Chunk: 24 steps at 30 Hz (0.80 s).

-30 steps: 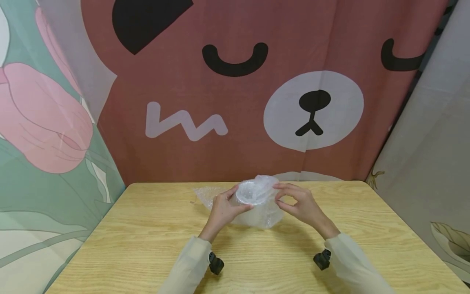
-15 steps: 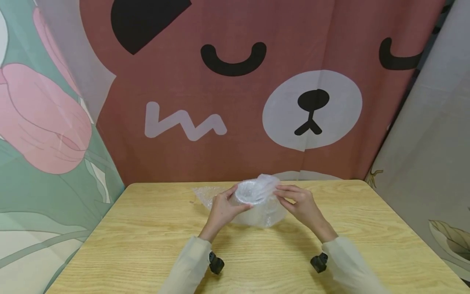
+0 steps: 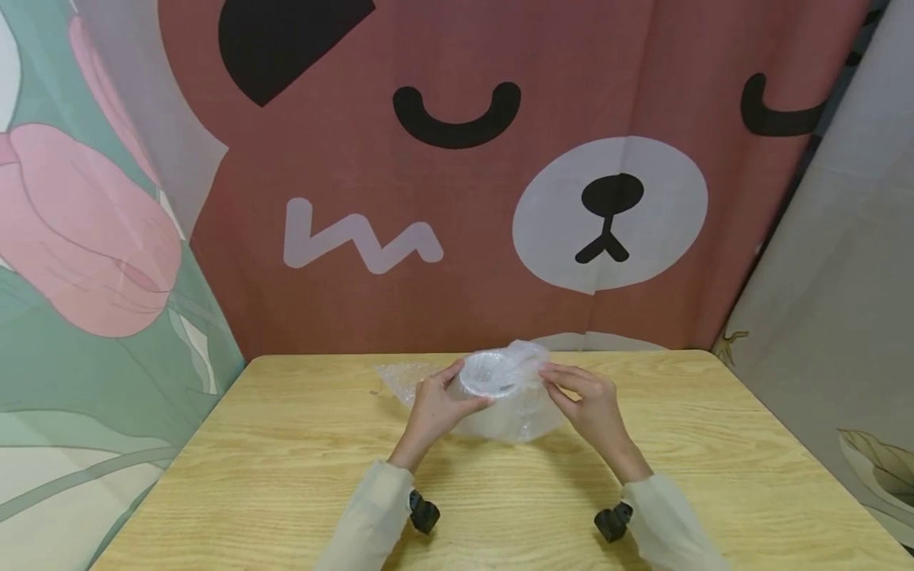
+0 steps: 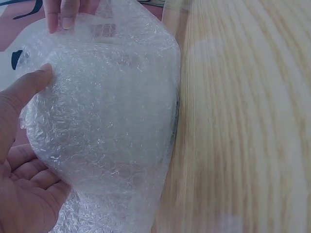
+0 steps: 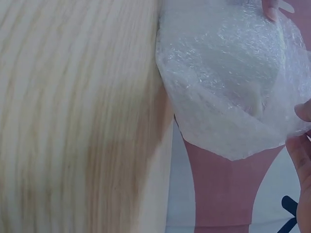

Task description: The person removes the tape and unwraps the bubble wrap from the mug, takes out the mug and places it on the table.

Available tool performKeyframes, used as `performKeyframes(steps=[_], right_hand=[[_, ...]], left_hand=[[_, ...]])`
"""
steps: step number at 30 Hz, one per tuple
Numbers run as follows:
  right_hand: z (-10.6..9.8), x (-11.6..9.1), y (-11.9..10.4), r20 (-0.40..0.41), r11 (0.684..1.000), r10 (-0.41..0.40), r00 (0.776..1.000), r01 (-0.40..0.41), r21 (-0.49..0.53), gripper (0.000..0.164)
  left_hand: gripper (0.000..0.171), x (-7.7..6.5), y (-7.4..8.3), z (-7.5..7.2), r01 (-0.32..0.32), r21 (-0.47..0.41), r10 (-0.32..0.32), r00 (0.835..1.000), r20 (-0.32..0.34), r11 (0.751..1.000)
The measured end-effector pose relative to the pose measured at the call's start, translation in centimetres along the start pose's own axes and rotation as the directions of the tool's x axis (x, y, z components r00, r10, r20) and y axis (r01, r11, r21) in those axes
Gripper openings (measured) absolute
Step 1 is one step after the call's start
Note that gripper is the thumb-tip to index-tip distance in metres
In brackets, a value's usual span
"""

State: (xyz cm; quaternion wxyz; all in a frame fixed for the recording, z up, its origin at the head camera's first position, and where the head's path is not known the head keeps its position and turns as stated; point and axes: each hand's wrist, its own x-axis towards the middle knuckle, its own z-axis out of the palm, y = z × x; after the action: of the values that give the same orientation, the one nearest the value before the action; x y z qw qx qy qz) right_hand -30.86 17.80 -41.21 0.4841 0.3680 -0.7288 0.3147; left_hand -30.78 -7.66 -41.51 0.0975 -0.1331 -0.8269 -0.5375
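Observation:
A round, cup-shaped object (image 3: 487, 373) stands on the wooden table, its rim facing up and its sides wrapped in clear bubble wrap (image 4: 107, 107). What it is cannot be told through the layers. My left hand (image 3: 434, 411) grips it from the left, thumb along the near side of the rim and fingers round the far side. On the right, my right hand (image 3: 591, 400) pinches a loose upper edge of the wrap between thumb and fingertips, holding it away from the rim. In the right wrist view, the wrap (image 5: 223, 102) spreads out as a sheet towards those fingers.
A flap of bubble wrap (image 3: 403, 379) lies on the table (image 3: 300, 460) to the left of the object. Directly behind the table's far edge hangs a curtain (image 3: 343, 309) with a bear print; patterned curtains (image 3: 821, 317) also hang at both sides.
My right hand has closed its pinch on the wrap and drawn it slightly right, baring more of the round opening. The left hand holds the same place.

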Motion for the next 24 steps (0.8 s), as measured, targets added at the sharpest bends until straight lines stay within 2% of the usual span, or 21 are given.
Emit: performKeyframes(steps=[7, 15, 18, 24], right_hand=[[-0.2, -0.3, -0.2, 0.011, 0.999, 0.052, 0.999, -0.052, 0.008, 0.029], [-0.3, -0.3, -0.3, 0.02, 0.998, 0.062, 0.998, -0.062, -0.001, 0.029], [-0.3, -0.4, -0.2, 0.038, 0.997, 0.076, 0.996, -0.076, -0.005, 0.028], [-0.4, -0.8, -0.3, 0.06, 0.987, 0.161, 0.985, -0.162, 0.009, 0.019]], left_hand=[[0.092, 0.0, 0.3, 0.0, -0.02, 0.047, 0.019, 0.999, 0.027, 0.999], [0.089, -0.3, 0.5, 0.0, -0.087, 0.155, 0.086, 0.996, 0.017, 0.984], [0.087, -0.4, 0.6, 0.0, -0.126, 0.164, 0.128, 0.992, -0.003, 0.978], [0.084, -1.0, 1.0, -0.4, -0.153, 0.131, 0.154, 0.988, 0.004, 0.98]])
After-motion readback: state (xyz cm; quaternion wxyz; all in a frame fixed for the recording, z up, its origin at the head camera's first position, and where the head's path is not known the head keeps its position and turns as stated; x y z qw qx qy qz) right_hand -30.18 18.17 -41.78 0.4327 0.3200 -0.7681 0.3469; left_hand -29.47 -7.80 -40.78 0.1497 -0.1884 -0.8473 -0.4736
